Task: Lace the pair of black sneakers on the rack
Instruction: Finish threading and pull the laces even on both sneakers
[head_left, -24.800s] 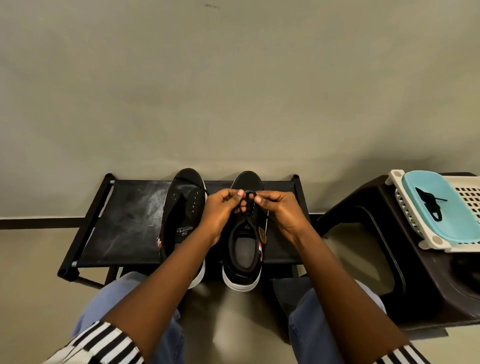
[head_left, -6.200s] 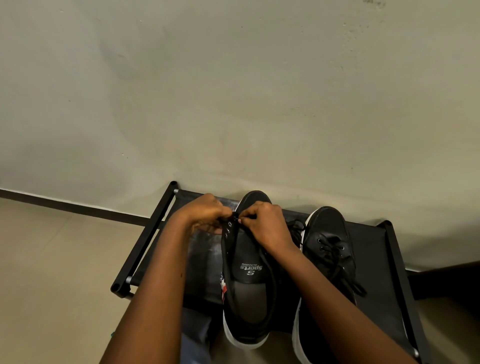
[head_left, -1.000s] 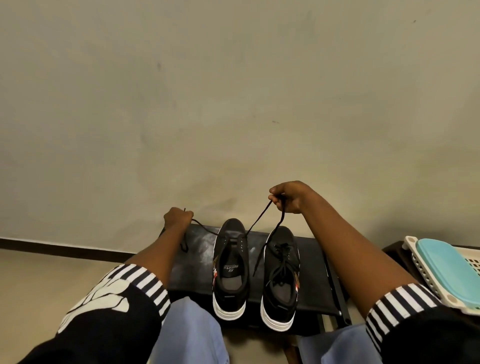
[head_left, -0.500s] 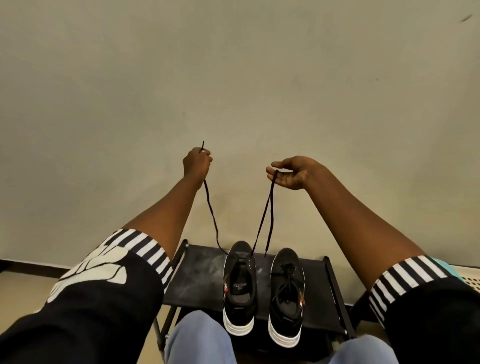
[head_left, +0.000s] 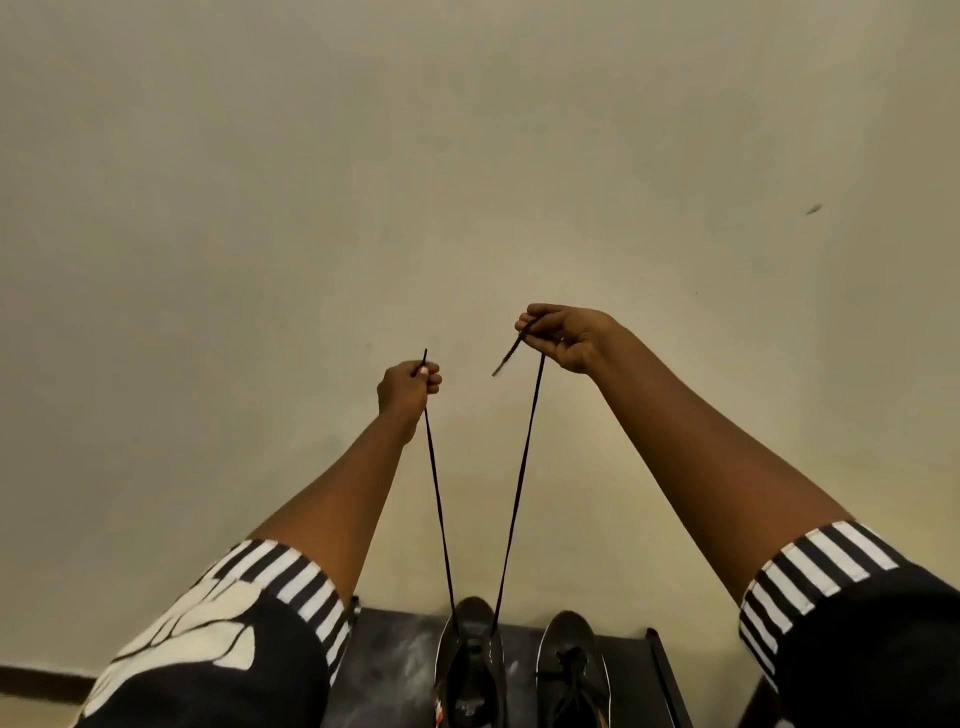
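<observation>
Sneakers (head_left: 470, 670) sit on the rack (head_left: 395, 670) far below both raised hands, left hand (head_left: 408, 384) and right hand (head_left: 563, 335) each pinching one taut lace (head_left: 439, 499) end.

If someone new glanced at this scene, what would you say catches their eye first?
Most striking are the two raised hands in the middle of the view, the left hand and right hand each pinching an end of a black shoelace. Its two strands run taut down to the left sneaker on the black rack at the bottom edge. The right sneaker beside it already carries laces.
</observation>
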